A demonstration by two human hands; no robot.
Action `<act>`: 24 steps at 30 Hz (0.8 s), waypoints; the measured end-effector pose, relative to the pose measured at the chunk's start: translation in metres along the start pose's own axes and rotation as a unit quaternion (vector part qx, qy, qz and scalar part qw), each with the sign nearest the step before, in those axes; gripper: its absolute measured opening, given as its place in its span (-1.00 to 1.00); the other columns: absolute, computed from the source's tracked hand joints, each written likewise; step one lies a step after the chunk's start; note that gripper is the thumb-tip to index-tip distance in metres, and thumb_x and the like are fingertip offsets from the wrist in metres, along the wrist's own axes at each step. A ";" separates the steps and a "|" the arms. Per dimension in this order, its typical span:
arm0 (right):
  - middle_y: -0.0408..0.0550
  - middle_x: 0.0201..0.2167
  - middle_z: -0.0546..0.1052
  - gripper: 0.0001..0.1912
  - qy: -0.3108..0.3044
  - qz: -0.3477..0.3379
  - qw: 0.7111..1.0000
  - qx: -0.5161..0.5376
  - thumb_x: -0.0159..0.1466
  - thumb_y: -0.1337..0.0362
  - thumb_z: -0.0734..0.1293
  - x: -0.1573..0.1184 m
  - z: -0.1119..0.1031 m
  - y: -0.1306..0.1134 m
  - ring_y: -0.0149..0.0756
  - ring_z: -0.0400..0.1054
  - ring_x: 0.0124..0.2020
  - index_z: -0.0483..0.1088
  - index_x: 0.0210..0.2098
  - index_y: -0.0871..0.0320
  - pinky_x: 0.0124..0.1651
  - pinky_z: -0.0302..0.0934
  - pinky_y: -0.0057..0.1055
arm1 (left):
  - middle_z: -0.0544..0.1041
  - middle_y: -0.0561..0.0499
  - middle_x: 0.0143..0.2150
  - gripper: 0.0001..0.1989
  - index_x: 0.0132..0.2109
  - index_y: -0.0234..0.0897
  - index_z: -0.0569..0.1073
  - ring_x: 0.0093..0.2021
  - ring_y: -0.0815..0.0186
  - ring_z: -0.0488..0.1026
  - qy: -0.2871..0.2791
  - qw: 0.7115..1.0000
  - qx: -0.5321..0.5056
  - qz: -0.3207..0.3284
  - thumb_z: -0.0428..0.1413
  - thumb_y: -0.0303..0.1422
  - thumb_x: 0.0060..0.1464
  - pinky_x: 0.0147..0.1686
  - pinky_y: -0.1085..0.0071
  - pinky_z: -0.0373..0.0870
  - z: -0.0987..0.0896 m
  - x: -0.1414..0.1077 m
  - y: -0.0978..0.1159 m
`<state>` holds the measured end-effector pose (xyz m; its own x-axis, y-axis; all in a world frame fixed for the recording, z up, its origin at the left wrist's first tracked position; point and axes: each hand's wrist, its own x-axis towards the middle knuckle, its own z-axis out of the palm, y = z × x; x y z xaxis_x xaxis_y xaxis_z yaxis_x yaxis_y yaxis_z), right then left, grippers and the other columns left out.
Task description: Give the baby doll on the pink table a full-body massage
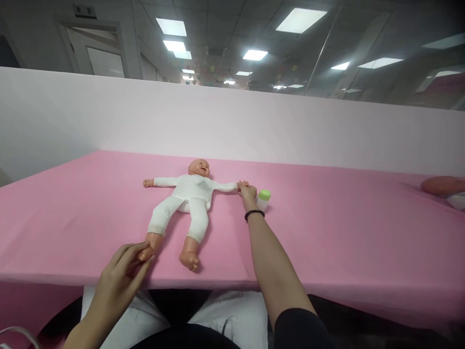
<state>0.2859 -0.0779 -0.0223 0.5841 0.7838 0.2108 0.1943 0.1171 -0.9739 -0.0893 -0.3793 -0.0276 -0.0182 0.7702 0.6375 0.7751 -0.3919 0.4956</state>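
Note:
A baby doll [196,187] with a white cloth body lies on its back, arms spread and head toward the far side. My left hand [121,271] has its thumb and fingers closed around the doll's foot at the near left. Farther off, my right hand [248,193] grips the doll's hand on the right side; a dark beaded bracelet circles that wrist. Just beside my right hand stands a small white bottle with a green cap [264,196], partly hidden behind the hand and wrist.
A pink cloth [327,232] covers the table, whose near edge runs in front of my lap. Behind it rises a white partition [232,121]. At the far right edge, part of another doll [441,185] shows.

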 end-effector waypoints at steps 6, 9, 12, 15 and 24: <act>0.03 -0.39 0.60 -0.78 -0.012 0.033 0.996 -0.080 0.13 0.20 0.46 -0.005 -0.009 -0.001 -0.19 0.48 -0.27 0.52 -0.33 0.24 -0.19 0.32 -0.40 | 0.60 0.04 -0.06 -0.67 0.10 0.18 0.39 -0.13 0.05 0.62 -0.115 0.993 -0.002 -0.018 0.13 -0.05 0.20 -0.19 0.12 0.60 -0.003 0.006 0.003; 0.14 -0.28 0.63 -0.76 -0.018 0.040 0.991 -0.125 0.17 0.18 0.45 -0.006 -0.011 -0.007 -0.12 0.49 -0.21 0.53 -0.30 0.25 -0.13 0.32 -0.35 | 0.65 0.03 -0.15 -0.58 0.13 0.12 0.40 -0.17 0.06 0.63 -0.216 0.974 -0.051 -0.054 0.14 0.02 0.16 -0.19 0.14 0.59 -0.020 0.041 -0.005; 0.21 -0.15 0.62 -0.70 -0.027 0.031 0.985 -0.170 0.25 0.13 0.39 -0.011 -0.012 -0.010 -0.06 0.49 -0.12 0.52 -0.21 0.27 -0.04 0.32 -0.30 | 0.66 -0.08 -0.14 -0.55 0.03 -0.09 0.50 -0.10 0.02 0.61 -0.184 0.977 -0.029 -0.104 0.01 0.08 0.23 -0.16 0.17 0.54 -0.023 0.110 -0.026; 0.33 -0.07 0.58 -0.62 -0.036 0.009 0.976 -0.216 0.32 0.14 0.31 -0.018 -0.011 -0.014 0.02 0.46 0.00 0.50 -0.08 0.35 0.09 0.28 -0.23 | 0.63 -0.25 -0.03 -0.46 -0.01 -0.27 0.51 -0.02 -0.11 0.57 -0.122 0.971 0.061 -0.197 0.07 0.10 0.14 -0.14 0.15 0.50 0.003 0.192 -0.060; 0.41 -0.11 0.57 -0.47 -0.173 -0.163 0.884 -0.403 0.39 -0.09 0.24 -0.106 -0.030 -0.097 0.16 0.48 -0.07 0.49 -0.08 0.30 -0.03 0.31 -0.06 | 0.57 -0.35 0.03 -0.78 -0.26 -0.25 0.52 0.20 -0.23 0.38 -0.046 0.977 0.076 -0.193 0.02 -0.28 0.09 0.19 -0.07 0.26 0.093 0.253 -0.156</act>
<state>0.2286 -0.1903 0.0519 0.1439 0.9445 0.2952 0.8877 0.0086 -0.4603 -0.1558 -0.0763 0.0018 -0.2758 0.8904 0.3621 0.8072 0.0100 0.5902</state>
